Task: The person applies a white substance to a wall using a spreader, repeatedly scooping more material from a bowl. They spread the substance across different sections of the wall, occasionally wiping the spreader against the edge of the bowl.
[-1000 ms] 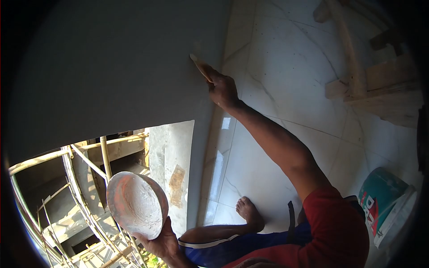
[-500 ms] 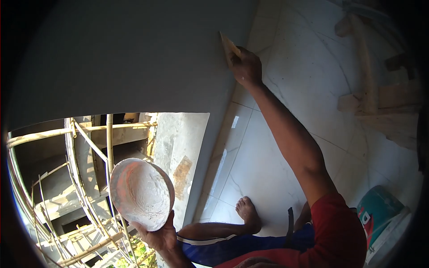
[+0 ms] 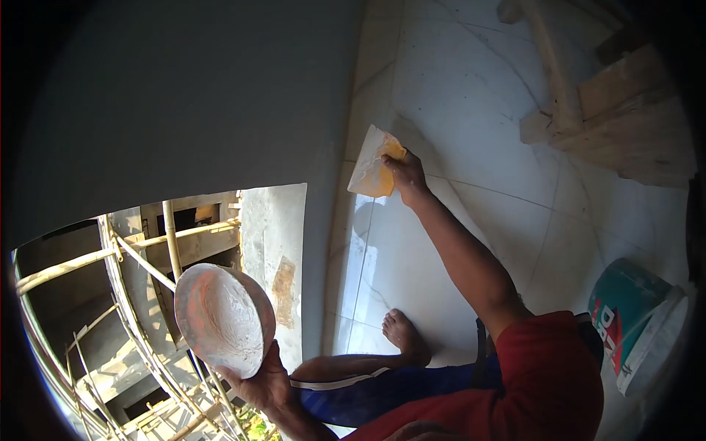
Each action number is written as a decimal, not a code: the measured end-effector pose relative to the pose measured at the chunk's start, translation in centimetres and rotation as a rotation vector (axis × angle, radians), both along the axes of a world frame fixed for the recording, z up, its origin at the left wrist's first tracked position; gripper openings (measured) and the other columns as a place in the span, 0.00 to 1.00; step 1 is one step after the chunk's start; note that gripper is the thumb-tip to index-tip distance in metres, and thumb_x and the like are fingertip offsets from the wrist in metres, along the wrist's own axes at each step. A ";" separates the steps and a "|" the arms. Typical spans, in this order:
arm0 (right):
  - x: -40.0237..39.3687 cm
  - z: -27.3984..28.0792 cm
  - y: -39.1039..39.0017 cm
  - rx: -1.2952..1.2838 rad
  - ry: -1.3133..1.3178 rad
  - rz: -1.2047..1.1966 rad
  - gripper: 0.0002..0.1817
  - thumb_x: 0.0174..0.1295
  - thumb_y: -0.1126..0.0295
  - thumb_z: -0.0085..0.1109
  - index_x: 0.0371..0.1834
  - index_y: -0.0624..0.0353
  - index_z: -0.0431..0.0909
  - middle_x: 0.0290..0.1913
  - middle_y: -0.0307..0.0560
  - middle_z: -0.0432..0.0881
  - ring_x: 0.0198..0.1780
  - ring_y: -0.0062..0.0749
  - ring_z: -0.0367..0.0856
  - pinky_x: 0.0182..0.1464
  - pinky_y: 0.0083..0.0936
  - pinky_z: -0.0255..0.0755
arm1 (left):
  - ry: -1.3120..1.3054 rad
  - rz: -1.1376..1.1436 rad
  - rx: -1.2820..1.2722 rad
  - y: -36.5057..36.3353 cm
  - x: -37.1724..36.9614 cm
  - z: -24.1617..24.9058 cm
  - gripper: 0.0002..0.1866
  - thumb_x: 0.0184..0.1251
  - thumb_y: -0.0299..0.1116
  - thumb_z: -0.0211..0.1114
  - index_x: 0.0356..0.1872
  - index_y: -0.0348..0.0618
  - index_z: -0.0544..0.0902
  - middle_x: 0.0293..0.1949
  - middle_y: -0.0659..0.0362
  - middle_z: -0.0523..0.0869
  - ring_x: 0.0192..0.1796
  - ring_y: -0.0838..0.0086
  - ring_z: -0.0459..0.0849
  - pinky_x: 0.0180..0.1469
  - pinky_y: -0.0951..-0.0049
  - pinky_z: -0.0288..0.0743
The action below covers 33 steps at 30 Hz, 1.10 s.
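Head view looks down on a seated person plastering by a grey wall (image 3: pixel 184 95) above a white tiled floor (image 3: pixel 456 103). Their right hand (image 3: pixel 404 173) pinches a thin yellow putty scraper (image 3: pixel 373 170) at its upper edge, thumb and fingers closed on the blade; the arm is stretched well forward, elbow nearly straight, wrist bent so the blade faces the camera just in front of the wall's lower edge. The scraper looks light, thin and springy, smeared white with putty, so it is probably a little slick; the bare yellow edge that the fingers grip seems the surest hold. Their left hand (image 3: pixel 261 386) cups a round putty bowl (image 3: pixel 223 317) from beneath, fingers curled about its lower rim, the bowl tilted so its white-caked inside shows. It appears rigid and light, best held under the base. Bamboo scaffolding (image 3: pixel 132 257) shows through the opening behind it. A green bucket (image 3: pixel 636 323) stands at the right, near a wooden stool (image 3: pixel 603 110).
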State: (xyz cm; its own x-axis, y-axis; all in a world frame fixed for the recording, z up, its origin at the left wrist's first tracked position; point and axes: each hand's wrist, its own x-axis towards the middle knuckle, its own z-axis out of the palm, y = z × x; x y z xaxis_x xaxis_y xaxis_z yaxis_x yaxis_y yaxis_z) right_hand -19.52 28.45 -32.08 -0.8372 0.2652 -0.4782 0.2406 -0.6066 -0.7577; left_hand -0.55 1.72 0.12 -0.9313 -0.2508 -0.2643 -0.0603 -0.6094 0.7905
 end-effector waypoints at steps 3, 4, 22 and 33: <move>-0.1 -0.1 0.8 -0.155 -0.059 0.063 0.18 0.58 0.77 0.58 0.53 0.64 0.76 0.47 0.43 0.82 0.47 0.30 0.80 0.54 0.29 0.75 | -0.012 0.047 -0.062 -0.9 0.8 0.0 0.37 0.73 0.53 0.55 0.74 0.42 0.57 0.71 0.43 0.63 0.71 0.49 0.66 0.70 0.46 0.68; -0.6 -0.9 0.8 -0.161 -0.065 0.058 0.18 0.58 0.77 0.58 0.53 0.64 0.76 0.47 0.43 0.82 0.47 0.30 0.80 0.54 0.29 0.75 | -0.046 0.093 -0.072 -1.2 1.0 0.0 0.37 0.73 0.53 0.55 0.75 0.42 0.57 0.72 0.43 0.63 0.71 0.49 0.66 0.70 0.45 0.67; -12.5 1.5 -5.0 1.009 0.044 0.354 0.14 0.55 0.73 0.49 0.41 0.64 0.80 0.36 0.64 0.84 0.41 0.58 0.84 0.47 0.46 0.77 | -0.169 0.366 -0.353 0.4 0.1 0.6 0.43 0.67 0.59 0.59 0.74 0.44 0.56 0.67 0.44 0.70 0.64 0.49 0.76 0.59 0.45 0.80; -11.9 -2.5 -0.9 0.906 -0.074 -0.034 0.12 0.55 0.66 0.54 0.34 0.64 0.79 0.26 0.53 0.82 0.32 0.43 0.83 0.37 0.38 0.74 | -0.073 0.054 -0.193 -0.5 -0.7 0.0 0.34 0.75 0.51 0.53 0.73 0.42 0.59 0.71 0.45 0.66 0.69 0.53 0.70 0.67 0.49 0.73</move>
